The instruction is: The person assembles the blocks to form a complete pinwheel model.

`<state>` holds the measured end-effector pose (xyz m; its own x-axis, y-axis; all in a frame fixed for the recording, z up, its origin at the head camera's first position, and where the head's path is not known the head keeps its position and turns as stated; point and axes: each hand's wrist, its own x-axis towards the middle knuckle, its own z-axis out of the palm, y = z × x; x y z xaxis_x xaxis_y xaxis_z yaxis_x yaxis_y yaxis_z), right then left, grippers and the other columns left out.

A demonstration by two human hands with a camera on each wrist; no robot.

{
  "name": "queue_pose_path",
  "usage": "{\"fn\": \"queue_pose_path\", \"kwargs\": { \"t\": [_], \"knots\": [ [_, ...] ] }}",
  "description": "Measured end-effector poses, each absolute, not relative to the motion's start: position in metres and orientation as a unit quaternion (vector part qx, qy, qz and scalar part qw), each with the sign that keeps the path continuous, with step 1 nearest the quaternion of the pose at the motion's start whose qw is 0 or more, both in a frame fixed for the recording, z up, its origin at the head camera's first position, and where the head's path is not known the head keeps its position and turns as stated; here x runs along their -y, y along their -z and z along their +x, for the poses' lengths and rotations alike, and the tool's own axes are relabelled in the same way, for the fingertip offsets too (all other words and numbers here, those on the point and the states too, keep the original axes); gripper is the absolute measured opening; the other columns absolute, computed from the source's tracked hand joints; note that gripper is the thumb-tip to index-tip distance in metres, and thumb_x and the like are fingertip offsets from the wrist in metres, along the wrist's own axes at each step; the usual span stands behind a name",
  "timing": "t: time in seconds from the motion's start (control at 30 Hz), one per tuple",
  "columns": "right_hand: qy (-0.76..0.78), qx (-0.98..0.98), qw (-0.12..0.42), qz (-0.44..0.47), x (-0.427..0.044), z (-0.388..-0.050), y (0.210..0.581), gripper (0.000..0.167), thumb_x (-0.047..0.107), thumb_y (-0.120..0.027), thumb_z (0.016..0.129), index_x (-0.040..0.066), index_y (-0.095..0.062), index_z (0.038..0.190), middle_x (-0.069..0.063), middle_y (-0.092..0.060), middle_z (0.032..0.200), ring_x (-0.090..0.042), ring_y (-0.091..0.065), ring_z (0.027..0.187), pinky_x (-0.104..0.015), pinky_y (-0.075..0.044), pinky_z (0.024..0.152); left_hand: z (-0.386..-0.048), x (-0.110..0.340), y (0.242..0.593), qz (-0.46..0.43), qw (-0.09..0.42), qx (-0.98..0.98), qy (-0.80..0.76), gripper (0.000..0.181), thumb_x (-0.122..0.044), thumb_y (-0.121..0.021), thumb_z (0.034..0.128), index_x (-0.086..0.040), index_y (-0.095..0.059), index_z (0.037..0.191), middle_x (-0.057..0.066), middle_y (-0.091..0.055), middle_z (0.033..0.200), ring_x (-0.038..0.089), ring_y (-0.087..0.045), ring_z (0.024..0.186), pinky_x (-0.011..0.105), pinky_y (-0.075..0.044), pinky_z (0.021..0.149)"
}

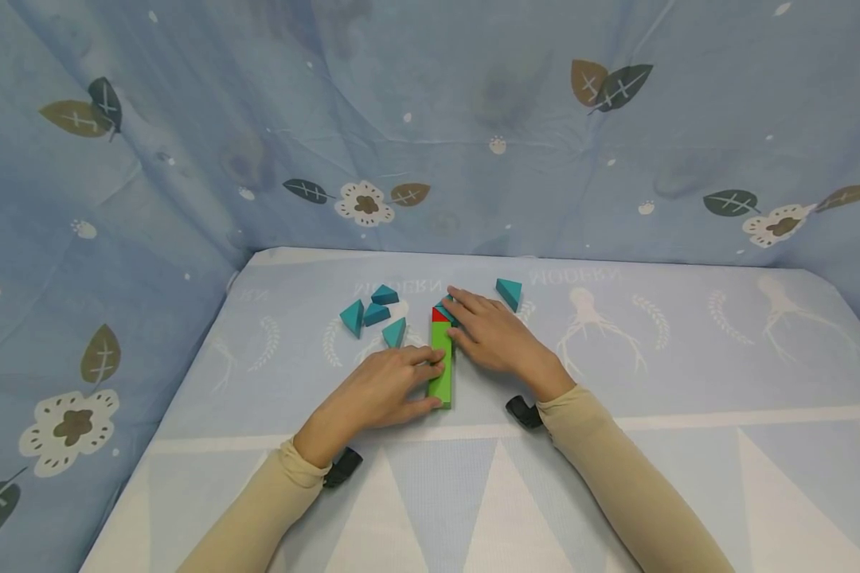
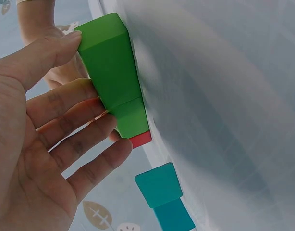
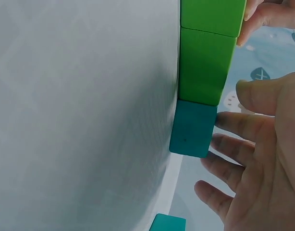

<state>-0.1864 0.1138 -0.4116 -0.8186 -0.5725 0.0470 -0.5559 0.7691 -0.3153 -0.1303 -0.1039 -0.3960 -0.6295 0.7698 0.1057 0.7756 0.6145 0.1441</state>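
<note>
"What fills the widest part of the scene?"

"A blue fabric backdrop (image 1: 430, 87), creased and printed with leaves and flowers; below it, a counter (image 1: 659, 374) under a pale patterned covering, which gives the pieces a flat base."

"And the person?"

"Two arms in beige sleeves (image 1: 638, 477) reach in; the left hand (image 1: 387, 386) lies along the left side of the row, fingers loosely spread, thumb at the near end; the right hand (image 1: 494, 330) is spread too, its fingertips touching the far part from the right; neither pinches anything; set on opposite sides like this, they seem to be keeping the pieces in line. A black wrist device (image 1: 343, 467) shows at the left cuff; another is by the right."

"Where is the row itself?"

"In the middle of the counter, between the hands; green blocks (image 1: 441, 387) stand end to end, pointing away from the person; a teal block (image 3: 193, 127) touches their far part on the right, under the right fingertips; loose teal wedges (image 1: 353, 318) lie apart, four to the left and one (image 1: 509, 294) to the right, probably set aside to leave room; smallest in view is a red piece (image 1: 439, 314) at the green's far end."

"How might they feel?"

"Smooth and matte, perhaps painted wood; the green ones are straight-sided with softened edges, the loose teal ones triangular; the red shows only a small, slanted face."
</note>
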Motion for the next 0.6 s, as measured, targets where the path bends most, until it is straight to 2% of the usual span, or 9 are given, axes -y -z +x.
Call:
{"fn": "queue_pose_path", "kwargs": {
  "t": [0.6],
  "knots": [
    [0.157, -0.939, 0.041, -0.303, -0.1141, -0.185, 0.4086, 0.055, 0.035, -0.046, 0.104, 0.009, -0.038, 0.151, -0.009, -0.029, 0.16, -0.03, -0.032, 0.145, -0.051, -0.03, 0.116, -0.1304, 0.104, 0.3957, -0.431, 0.016, 0.898, 0.083, 0.047, -0.042, -0.074, 0.0857, -0.01, -0.072, 0.12, 0.002, -0.063, 0.131, 0.021, -0.063, 0.116, 0.036, -0.054, 0.094]
  ]
}}
